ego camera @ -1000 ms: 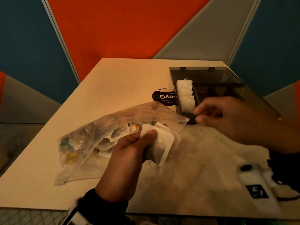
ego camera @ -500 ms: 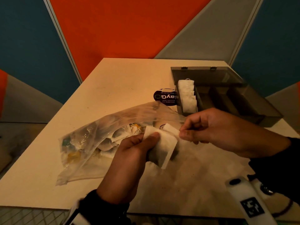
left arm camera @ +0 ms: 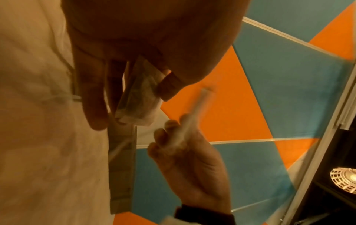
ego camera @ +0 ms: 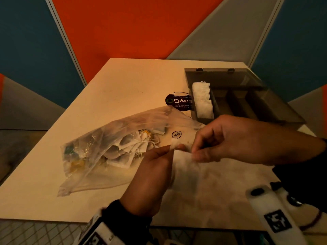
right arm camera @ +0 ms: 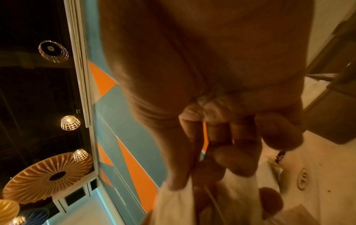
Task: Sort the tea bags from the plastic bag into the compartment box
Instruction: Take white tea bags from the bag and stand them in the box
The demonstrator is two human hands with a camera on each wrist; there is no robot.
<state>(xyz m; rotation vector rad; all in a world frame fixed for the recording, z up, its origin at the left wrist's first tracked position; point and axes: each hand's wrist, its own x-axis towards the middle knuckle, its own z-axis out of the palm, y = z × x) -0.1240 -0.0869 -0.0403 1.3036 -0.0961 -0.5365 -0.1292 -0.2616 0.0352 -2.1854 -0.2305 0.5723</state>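
A clear plastic bag with several tea bags inside lies on the table's left half. My left hand grips a small stack of tea bags between thumb and fingers, just right of the bag's mouth. My right hand pinches one white tea bag at its top edge; in the left wrist view this tea bag is blurred and a little apart from the stack. The grey compartment box stands open at the back right. Several white tea bags fill its leftmost compartment.
The box lid stands upright behind the compartments. A black round sticker lies on the table just left of the box. A small "04" label shows near the bag's mouth. The table's front edge runs below my wrists.
My right hand came back from the box to my left hand and took hold of one tea bag from the stack. The left hand rose slightly; the plastic bag stayed put.
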